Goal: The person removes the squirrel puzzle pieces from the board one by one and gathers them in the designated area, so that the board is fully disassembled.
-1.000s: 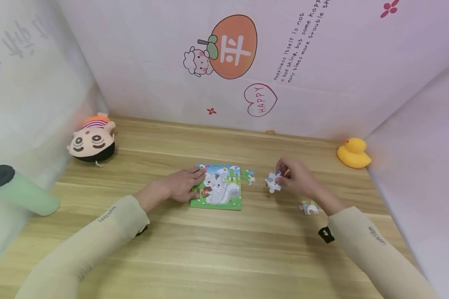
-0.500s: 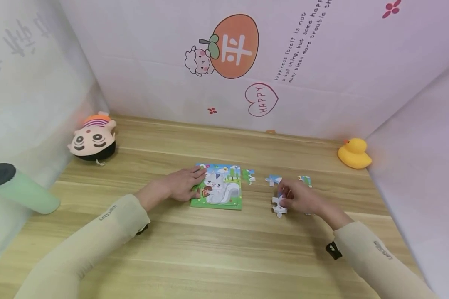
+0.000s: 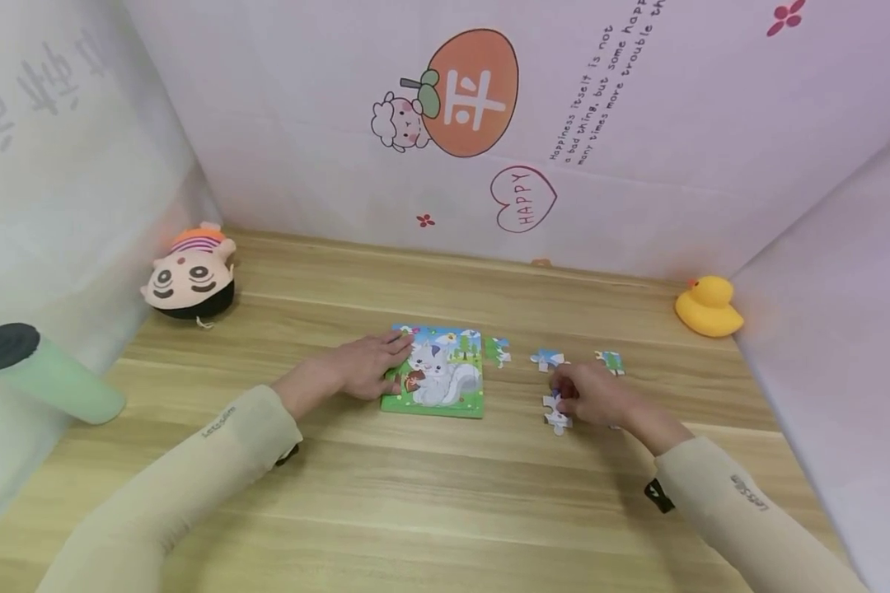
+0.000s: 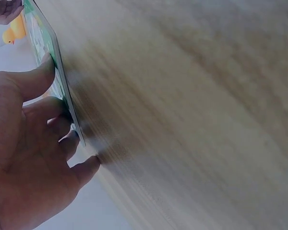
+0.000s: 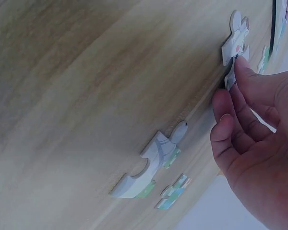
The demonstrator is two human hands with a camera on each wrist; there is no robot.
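Note:
In the head view, my left hand (image 3: 371, 366) rests on the left part of the squirrel puzzle board (image 3: 445, 379). The left wrist view shows its thumb and fingers on the board's (image 4: 55, 52) edge area. To the right, my right hand (image 3: 593, 394) pinches a small puzzle piece (image 5: 231, 75) between thumb and fingers, low over the table. Right against it lies a white puzzle piece (image 3: 559, 418) with a pink spot visible in the right wrist view. I cannot tell whether the two are joined.
Loose pieces lie around: a green one (image 3: 498, 352) beside the board, a blue one (image 3: 547, 359), a green-blue one (image 3: 611, 361) and a white curved one (image 5: 149, 167). A yellow duck (image 3: 708, 306), a plush doll (image 3: 193, 276) and a green bottle (image 3: 67, 379) stand near the walls.
My right hand has moved nearer to me with white pieces, uncovering the blue piece and the green-blue piece behind it. The left hand stays on the board.

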